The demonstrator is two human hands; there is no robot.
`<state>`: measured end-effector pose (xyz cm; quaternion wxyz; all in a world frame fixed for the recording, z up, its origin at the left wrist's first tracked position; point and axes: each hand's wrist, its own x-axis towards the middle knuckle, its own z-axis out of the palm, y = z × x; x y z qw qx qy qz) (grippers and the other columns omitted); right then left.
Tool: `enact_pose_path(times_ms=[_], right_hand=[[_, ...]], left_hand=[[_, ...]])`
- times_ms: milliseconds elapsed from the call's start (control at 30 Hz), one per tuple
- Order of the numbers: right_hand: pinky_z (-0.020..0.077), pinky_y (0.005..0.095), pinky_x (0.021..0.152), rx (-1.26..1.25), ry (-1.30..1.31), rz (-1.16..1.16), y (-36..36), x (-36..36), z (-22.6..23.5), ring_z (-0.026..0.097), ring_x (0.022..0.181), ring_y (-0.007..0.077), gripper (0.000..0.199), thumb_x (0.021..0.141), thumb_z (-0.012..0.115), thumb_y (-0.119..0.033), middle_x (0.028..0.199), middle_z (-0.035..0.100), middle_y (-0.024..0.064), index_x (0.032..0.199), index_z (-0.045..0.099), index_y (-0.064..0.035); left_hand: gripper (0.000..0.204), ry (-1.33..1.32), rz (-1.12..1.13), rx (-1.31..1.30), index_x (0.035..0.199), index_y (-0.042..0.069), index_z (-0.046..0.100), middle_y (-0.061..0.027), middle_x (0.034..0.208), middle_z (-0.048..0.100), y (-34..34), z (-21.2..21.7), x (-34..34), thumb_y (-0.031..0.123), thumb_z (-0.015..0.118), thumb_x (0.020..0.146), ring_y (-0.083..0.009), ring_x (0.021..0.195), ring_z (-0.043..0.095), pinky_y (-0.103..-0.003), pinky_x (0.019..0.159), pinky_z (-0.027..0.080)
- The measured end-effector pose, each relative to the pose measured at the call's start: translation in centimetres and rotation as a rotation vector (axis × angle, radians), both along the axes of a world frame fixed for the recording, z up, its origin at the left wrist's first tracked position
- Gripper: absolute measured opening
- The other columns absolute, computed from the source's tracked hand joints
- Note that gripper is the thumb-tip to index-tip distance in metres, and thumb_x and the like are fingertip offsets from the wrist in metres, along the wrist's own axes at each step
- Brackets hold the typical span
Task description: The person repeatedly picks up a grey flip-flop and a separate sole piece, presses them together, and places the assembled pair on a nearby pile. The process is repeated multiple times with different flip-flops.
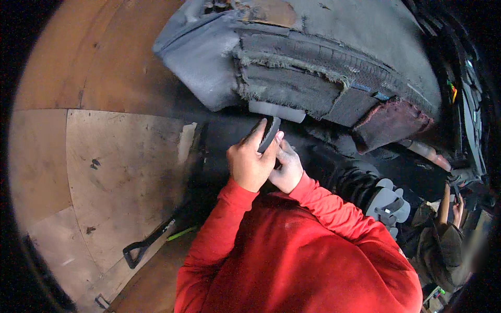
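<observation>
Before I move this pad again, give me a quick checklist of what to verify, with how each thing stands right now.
1. Left hand grips the dark pad: ok.
2. Right hand supports from beside it: ok, though whether it touches the pad cannot be told.
3. Pad sits against the light plastic piece under the worn grey seat: cannot tell.
4. Black-handled tool lies on the wooden floor, away from both hands: ok.
5. Another person's hand at the right keeps apart from the pad: ok.

Single head-worn fisheye view, looking steeply down, close over the hands [263,164]
</observation>
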<state>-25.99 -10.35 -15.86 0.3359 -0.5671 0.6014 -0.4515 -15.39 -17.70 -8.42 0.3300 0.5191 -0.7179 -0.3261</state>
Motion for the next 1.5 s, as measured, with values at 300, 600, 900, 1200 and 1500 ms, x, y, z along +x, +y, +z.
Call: enact_pose_path(times_ms=[300, 600, 900, 1200, 1500], right_hand=[[0.0346, 0.0359, 0.115, 0.416, -0.510, 0.220, -0.8, -2.2, 3.3, 0.048, 0.136, 0.0269, 0.078, 0.074, 0.084, -0.023, 0.142, 0.055, 0.0177, 0.140, 0.051, -0.0014], [0.0521, 0.0452, 0.094, 0.260, 0.309, 0.082, 0.4, -4.2, 2.2, 0.057, 0.113, 0.0481, 0.072, 0.074, 0.074, -0.009, 0.132, 0.051, 0.0317, 0.141, 0.054, -0.0260], [0.0514, 0.0452, 0.091, -0.249, 0.701, -0.018, 0.9, -3.7, 1.1, 0.058, 0.112, 0.0474, 0.057, 0.085, 0.070, -0.010, 0.142, 0.041, 0.0325, 0.138, 0.058, -0.0261], [0.0510, 0.0611, 0.097, 0.504, -1.697, 0.009, -2.2, -2.7, -4.0, 0.049, 0.133, 0.0289, 0.042, 0.102, 0.054, -0.033, 0.143, 0.049, 0.0026, 0.141, 0.039, -0.0292], [0.0517, 0.0565, 0.100, 0.707, -1.778, -0.053, -2.8, -3.3, -5.4, 0.054, 0.129, 0.0323, 0.047, 0.103, 0.050, -0.018, 0.144, 0.048, 0.0087, 0.146, 0.031, -0.0278]], left_hand=[[0.035, -0.164, 0.019, 0.202, 0.090, 0.000, 0.070, -0.0217, 0.075, 0.067, -1.8, 0.3, -2.2, 0.036, 0.072, 0.087, -0.0343, 0.070, 0.069, -0.042, 0.059, 0.051], [0.031, 0.643, 0.142, 0.403, 0.119, -0.004, 0.066, -0.0088, 0.105, 0.073, 2.1, -4.0, -2.8, 0.016, 0.068, 0.096, -0.0105, 0.094, 0.066, -0.028, 0.086, 0.052], [0.038, 0.784, 0.027, 0.289, 0.128, -0.006, 0.061, -0.0170, 0.132, 0.063, 4.0, -4.9, 0.4, 0.008, 0.068, 0.094, -0.0202, 0.118, 0.060, -0.032, 0.101, 0.046], [0.038, 0.221, -0.022, 0.086, 0.125, -0.004, 0.059, -0.0189, 0.121, 0.064, 3.6, 1.4, 2.9, -0.001, 0.065, 0.087, -0.0312, 0.112, 0.063, -0.036, 0.096, 0.049], [0.028, -0.185, -0.250, 0.131, 0.114, -0.002, 0.062, -0.0251, 0.093, 0.067, -1.4, 4.3, -1.0, 0.017, 0.064, 0.094, -0.0438, 0.086, 0.066, -0.046, 0.071, 0.052]])
